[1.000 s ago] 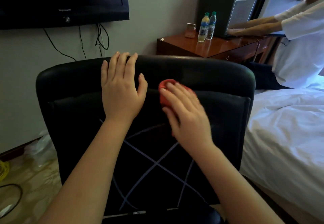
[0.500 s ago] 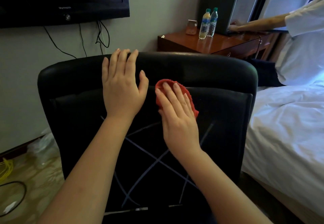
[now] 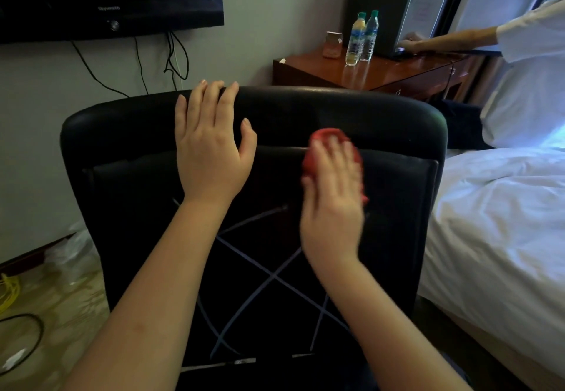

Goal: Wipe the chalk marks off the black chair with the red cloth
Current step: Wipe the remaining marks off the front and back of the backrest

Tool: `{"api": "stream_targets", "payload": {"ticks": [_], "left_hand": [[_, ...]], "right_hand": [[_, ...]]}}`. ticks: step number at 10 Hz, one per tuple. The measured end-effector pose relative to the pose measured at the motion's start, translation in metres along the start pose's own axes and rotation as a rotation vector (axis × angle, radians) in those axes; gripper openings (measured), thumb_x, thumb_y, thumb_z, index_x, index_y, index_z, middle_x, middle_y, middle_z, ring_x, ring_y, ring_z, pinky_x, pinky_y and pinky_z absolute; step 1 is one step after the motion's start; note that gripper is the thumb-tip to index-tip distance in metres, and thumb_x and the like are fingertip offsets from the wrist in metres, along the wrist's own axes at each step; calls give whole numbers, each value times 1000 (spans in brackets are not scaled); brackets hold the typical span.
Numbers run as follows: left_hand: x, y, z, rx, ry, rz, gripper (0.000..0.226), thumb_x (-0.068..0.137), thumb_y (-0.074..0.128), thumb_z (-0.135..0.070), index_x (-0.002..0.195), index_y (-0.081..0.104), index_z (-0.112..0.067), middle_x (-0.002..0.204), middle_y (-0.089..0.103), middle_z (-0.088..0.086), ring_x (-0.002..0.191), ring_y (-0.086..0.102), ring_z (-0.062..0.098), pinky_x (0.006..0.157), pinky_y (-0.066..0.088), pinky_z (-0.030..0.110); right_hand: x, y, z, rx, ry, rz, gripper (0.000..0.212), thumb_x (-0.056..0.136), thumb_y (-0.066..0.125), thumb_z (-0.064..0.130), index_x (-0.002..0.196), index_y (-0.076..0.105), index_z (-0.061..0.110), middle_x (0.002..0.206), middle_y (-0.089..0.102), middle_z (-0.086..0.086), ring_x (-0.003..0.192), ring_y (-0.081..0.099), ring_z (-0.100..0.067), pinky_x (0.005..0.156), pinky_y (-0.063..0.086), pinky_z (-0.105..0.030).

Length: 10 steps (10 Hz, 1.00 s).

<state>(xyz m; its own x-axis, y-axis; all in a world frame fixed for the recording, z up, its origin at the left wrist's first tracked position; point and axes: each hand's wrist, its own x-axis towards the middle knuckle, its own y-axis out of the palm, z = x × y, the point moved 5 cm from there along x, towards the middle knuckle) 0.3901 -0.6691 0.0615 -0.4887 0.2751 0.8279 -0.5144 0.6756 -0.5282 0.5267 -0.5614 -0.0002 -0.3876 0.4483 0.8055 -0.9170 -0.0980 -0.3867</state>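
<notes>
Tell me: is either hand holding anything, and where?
Neither grips. The right hand presses flat across the red cloth; the left hand rests on the black chair.

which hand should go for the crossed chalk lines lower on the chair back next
Right. The right hand presses the crumpled red cloth against the black padded chair just above the pale crossed chalk lines. The left hand rests flat near the top, without cloth.

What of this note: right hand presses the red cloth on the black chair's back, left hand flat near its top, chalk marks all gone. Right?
The last part is wrong: in the head view chalk marks cross the black chair lower down, below the right hand pressing the red cloth. The left hand is flat near the top.
</notes>
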Motion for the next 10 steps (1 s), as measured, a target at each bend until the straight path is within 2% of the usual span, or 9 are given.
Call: {"api": "stream_targets", "payload": {"ticks": [1, 2, 4, 5, 6, 7, 8, 9, 10], "left_hand": [[0, -1, 0, 8, 9, 1, 50, 99, 38, -31, 145, 44, -13, 148, 47, 9, 145, 32, 26, 123, 10, 41], [0, -2, 0, -3, 12, 3, 50, 99, 38, -31, 145, 44, -13, 148, 47, 9, 145, 32, 26, 123, 10, 41], [-1, -1, 2, -7, 9, -2, 49, 100, 38, -32, 145, 44, -13, 148, 47, 9, 145, 31, 26, 123, 9, 41], [0, -1, 2, -8, 6, -6, 49, 100, 38, -32, 145, 44, -13, 148, 47, 8, 145, 31, 26, 124, 10, 42], [-2, 0, 2, -10, 4, -9, 49, 100, 38, -32, 145, 44, -13, 148, 47, 8, 145, 31, 25, 124, 10, 42], [-1, 1, 0, -11, 7, -16, 49, 99, 39, -31, 145, 44, -13, 148, 47, 8, 145, 31, 26, 123, 10, 42], [0, 2, 1, -12, 9, -12, 49, 99, 39, -31, 145, 45, -14, 148, 47, 7, 145, 31, 25, 124, 10, 42], [-1, 1, 3, -16, -1, -22, 49, 98, 40, -29, 145, 46, -14, 147, 48, 7, 145, 32, 25, 124, 11, 42], [-1, 0, 3, -17, -6, -44, 49, 97, 41, -26, 143, 47, -13, 145, 50, 7, 143, 35, 25, 123, 14, 43]], "right_hand": [[-2, 12, 17, -10, -193, 128, 44, 101, 50, 15, 144, 49, 10, 153, 42, -11, 148, 28, -25, 123, 21, -42], [3, -8, -7, -54, -268, 117, 41, 99, 56, 15, 140, 54, 9, 148, 48, -12, 144, 36, -25, 118, 30, -47], [6, -62, -87, 1, 114, -115, 39, 100, 52, 18, 137, 55, 8, 146, 51, -9, 142, 39, -21, 113, 35, -51], [13, -56, -79, 4, 167, -171, 39, 99, 48, 17, 136, 55, 6, 145, 51, -9, 142, 40, -23, 115, 32, -51], [10, -32, -36, -10, 4, -63, 39, 99, 48, 15, 136, 57, 7, 146, 51, -12, 142, 39, -25, 118, 28, -50], [-4, -14, -9, -23, -282, 132, 41, 96, 58, 7, 137, 57, 8, 148, 48, -14, 145, 34, -28, 119, 29, -47], [3, -25, -26, -86, -383, 149, 41, 96, 60, 8, 137, 57, 7, 147, 49, -14, 143, 38, -27, 113, 37, -49], [11, -49, -64, -78, -147, 6, 40, 97, 54, 12, 137, 56, 4, 146, 50, -14, 142, 40, -26, 113, 35, -52], [16, -59, -82, -29, 120, -110, 45, 98, 47, 19, 141, 49, 2, 150, 45, -14, 144, 34, -28, 117, 29, -52]]}}
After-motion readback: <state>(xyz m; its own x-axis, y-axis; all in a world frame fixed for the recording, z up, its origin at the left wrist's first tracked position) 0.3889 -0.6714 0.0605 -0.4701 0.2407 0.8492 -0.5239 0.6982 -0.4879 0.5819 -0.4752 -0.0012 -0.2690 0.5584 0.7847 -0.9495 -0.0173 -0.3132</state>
